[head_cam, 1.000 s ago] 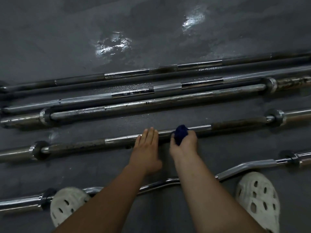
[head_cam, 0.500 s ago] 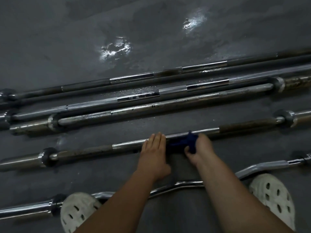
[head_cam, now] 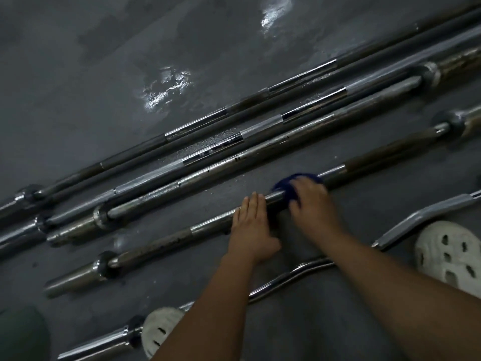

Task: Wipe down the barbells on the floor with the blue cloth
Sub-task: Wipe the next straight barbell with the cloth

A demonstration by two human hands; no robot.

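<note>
Several barbells lie side by side on the dark floor, slanting from lower left to upper right. On the nearest straight barbell [head_cam: 161, 242] my left hand [head_cam: 251, 227] rests flat, its fingers straight across the shaft. Just right of it my right hand [head_cam: 312, 204] presses the blue cloth [head_cam: 289, 187] onto the same shaft, fingers curled over the cloth. Most of the cloth is hidden under that hand. A curved chrome bar [head_cam: 419, 218] lies closest to me, passing under my forearms.
Three more barbells [head_cam: 260, 149] lie beyond the one I touch, with wet shiny patches [head_cam: 164, 87] on the floor behind them. My white perforated shoes [head_cam: 450, 252] [head_cam: 158, 332] stand by the curved bar. A dark green round object [head_cam: 20, 334] sits at the bottom left.
My right hand has slid the blue cloth a little to the right along the shaft and now covers more of it. The view has tilted, so the bars slant more steeply.
</note>
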